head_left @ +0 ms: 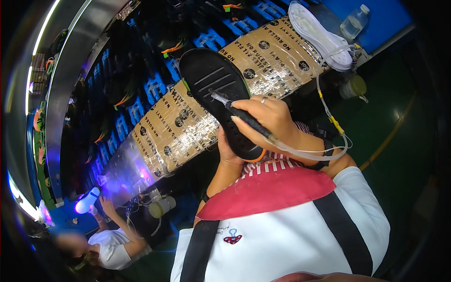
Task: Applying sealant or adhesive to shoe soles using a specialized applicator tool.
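Note:
A black shoe sole (213, 75), with an orange edge at its heel, is tilted toward me over the bench. Gripping it near the heel, my left hand (228, 150) is closed on its left edge, its fingers partly hidden behind the sole. My right hand (270, 117), with a ring on one finger, is wrapped round a dark pen-like glue brush (251, 123). The brush's pale tip (217, 96) touches the inner face of the sole, by the ridges of the forefoot. From its back end a clear hose (300, 152) loops round past my right wrist.
Printed brown tape covers the bench (164, 131). A white sole (319, 35) and a clear bottle (354, 21) stand at the far right, with a yellowish pot (353, 87) below. Beyond runs a line of blue racks (152, 89). At lower left another person (115, 239) handles a lit sole.

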Demonstrator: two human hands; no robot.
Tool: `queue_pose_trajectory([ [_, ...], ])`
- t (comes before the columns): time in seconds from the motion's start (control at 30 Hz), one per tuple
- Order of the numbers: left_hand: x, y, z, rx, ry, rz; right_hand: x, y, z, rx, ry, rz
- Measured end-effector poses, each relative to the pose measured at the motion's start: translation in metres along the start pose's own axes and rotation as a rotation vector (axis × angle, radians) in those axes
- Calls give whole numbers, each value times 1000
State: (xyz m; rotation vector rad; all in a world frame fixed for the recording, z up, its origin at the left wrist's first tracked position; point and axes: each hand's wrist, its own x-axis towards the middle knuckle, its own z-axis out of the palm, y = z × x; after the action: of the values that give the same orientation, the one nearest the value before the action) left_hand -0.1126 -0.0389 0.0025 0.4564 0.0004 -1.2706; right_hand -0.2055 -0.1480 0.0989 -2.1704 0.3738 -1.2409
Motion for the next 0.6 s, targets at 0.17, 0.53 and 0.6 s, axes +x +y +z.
queue_pose_trajectory([
  [0.17,2,-1,-27,-163,-9,-126,-4,-9,3,72,-236,-103],
  [0.53,21,7,-14,-17,-338,22,-31,2,13,160,-190,-58],
  [0.6,25,10,-19,63,-309,53,-29,-1,8,309,-273,2],
])
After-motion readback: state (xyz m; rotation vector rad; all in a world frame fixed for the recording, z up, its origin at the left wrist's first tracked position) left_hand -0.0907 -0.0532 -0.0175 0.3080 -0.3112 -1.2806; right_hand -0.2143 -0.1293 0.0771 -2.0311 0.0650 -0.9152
